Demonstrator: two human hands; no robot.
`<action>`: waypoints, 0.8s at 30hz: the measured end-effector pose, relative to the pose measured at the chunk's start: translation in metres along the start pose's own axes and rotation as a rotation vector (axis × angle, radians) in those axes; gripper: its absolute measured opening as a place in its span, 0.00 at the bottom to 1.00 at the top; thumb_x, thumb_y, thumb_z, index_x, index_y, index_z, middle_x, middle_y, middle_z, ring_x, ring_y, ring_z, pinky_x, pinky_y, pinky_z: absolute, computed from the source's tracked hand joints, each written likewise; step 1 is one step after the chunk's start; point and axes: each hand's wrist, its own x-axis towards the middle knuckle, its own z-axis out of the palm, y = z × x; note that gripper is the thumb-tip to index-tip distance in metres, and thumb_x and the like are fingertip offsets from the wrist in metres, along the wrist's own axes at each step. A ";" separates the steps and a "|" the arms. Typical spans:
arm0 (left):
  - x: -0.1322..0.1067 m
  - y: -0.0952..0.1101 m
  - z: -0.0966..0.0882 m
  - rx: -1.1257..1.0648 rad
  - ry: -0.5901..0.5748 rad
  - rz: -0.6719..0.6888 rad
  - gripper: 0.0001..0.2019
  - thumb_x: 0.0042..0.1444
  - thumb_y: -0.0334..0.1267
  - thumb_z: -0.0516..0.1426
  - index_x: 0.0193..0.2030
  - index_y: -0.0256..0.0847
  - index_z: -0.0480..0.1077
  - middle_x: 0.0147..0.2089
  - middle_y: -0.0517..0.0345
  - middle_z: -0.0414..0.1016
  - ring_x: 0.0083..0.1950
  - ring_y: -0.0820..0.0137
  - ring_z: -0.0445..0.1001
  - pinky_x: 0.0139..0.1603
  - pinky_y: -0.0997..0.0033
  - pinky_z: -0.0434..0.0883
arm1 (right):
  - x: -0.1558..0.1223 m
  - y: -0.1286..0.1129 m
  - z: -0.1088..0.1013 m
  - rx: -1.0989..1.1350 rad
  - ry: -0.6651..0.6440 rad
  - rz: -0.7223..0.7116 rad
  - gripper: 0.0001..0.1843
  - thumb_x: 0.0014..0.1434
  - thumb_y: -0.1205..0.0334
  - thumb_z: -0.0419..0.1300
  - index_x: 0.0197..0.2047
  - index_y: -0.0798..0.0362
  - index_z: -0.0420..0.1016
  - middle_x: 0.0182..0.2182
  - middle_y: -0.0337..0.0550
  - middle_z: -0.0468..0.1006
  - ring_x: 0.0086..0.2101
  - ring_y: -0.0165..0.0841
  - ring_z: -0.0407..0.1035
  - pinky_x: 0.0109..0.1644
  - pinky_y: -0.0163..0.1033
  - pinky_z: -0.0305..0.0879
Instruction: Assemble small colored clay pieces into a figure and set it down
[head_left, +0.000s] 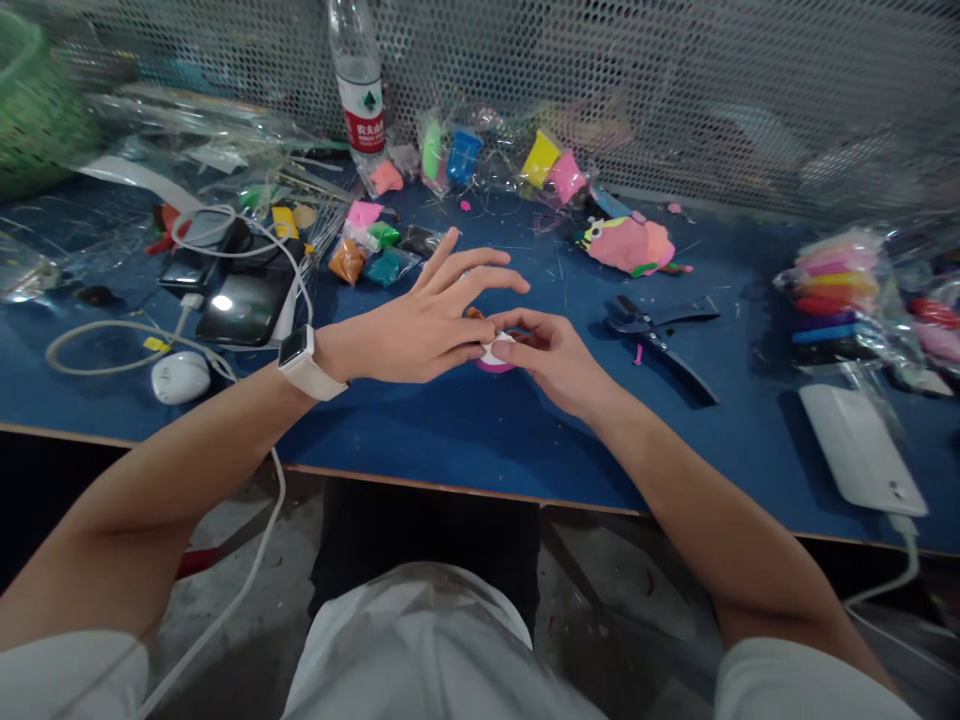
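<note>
My two hands meet over the middle of the blue table [465,430]. My right hand [547,355] is closed in a pinch on a small white and pink clay piece [495,355] resting at the tabletop. My left hand [427,315], with a white watch [304,362] on its wrist, touches the same piece with thumb and forefinger while its other fingers are spread upward. A small orange bit shows just behind the piece, mostly hidden by my fingers.
Black pliers [660,335] lie right of my hands. A pink clay figure [626,245] sits behind them. Bags of coloured clay [375,255], a water bottle [358,85], phones [244,305] with cables, a white mouse [180,377] and a power bank [862,450] crowd the table.
</note>
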 end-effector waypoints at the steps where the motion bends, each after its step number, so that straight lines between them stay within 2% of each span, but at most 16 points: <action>1: 0.000 0.000 0.000 0.001 -0.001 -0.004 0.14 0.78 0.56 0.59 0.53 0.53 0.80 0.78 0.55 0.72 0.90 0.44 0.58 0.94 0.27 0.32 | 0.000 0.000 0.000 0.005 -0.004 0.007 0.25 0.49 0.43 0.89 0.44 0.46 0.90 0.41 0.39 0.89 0.40 0.35 0.81 0.53 0.45 0.78; 4: -0.002 -0.002 0.002 -0.003 0.020 0.013 0.12 0.76 0.56 0.63 0.54 0.55 0.81 0.80 0.57 0.71 0.90 0.43 0.57 0.94 0.27 0.35 | 0.000 0.000 0.000 0.017 -0.024 0.023 0.25 0.49 0.43 0.88 0.44 0.46 0.89 0.40 0.39 0.89 0.40 0.35 0.81 0.51 0.44 0.78; 7: -0.002 -0.002 0.002 -0.028 0.037 0.017 0.10 0.74 0.54 0.64 0.51 0.54 0.82 0.79 0.58 0.71 0.90 0.43 0.58 0.94 0.28 0.34 | 0.001 0.001 0.000 0.004 -0.035 0.023 0.25 0.49 0.43 0.88 0.44 0.46 0.90 0.39 0.38 0.89 0.38 0.34 0.80 0.49 0.44 0.78; 12: 0.003 0.001 -0.004 -0.107 -0.036 -0.038 0.14 0.73 0.57 0.65 0.46 0.51 0.84 0.78 0.54 0.74 0.90 0.41 0.56 0.93 0.24 0.31 | 0.002 0.002 0.000 0.000 -0.054 0.008 0.24 0.50 0.43 0.88 0.43 0.45 0.91 0.39 0.38 0.89 0.38 0.33 0.79 0.47 0.42 0.76; 16: 0.006 0.003 -0.009 -0.177 -0.056 -0.039 0.16 0.70 0.60 0.69 0.43 0.51 0.84 0.79 0.56 0.73 0.92 0.40 0.53 0.93 0.25 0.31 | 0.001 -0.002 0.002 0.000 -0.071 0.024 0.24 0.49 0.43 0.88 0.42 0.46 0.90 0.41 0.39 0.89 0.39 0.34 0.80 0.49 0.43 0.77; 19: 0.006 0.003 -0.007 -0.186 -0.060 -0.050 0.15 0.68 0.59 0.71 0.43 0.51 0.84 0.78 0.56 0.75 0.91 0.40 0.55 0.94 0.25 0.33 | 0.000 -0.003 0.002 -0.046 -0.093 0.012 0.23 0.50 0.43 0.88 0.41 0.46 0.89 0.41 0.39 0.89 0.40 0.36 0.80 0.50 0.45 0.77; 24: 0.002 -0.004 0.002 -0.144 0.001 0.044 0.15 0.68 0.59 0.71 0.42 0.52 0.84 0.77 0.58 0.75 0.90 0.41 0.59 0.94 0.26 0.37 | -0.001 -0.003 0.000 -0.134 -0.133 -0.025 0.21 0.54 0.43 0.86 0.43 0.45 0.89 0.42 0.39 0.89 0.42 0.38 0.79 0.52 0.47 0.76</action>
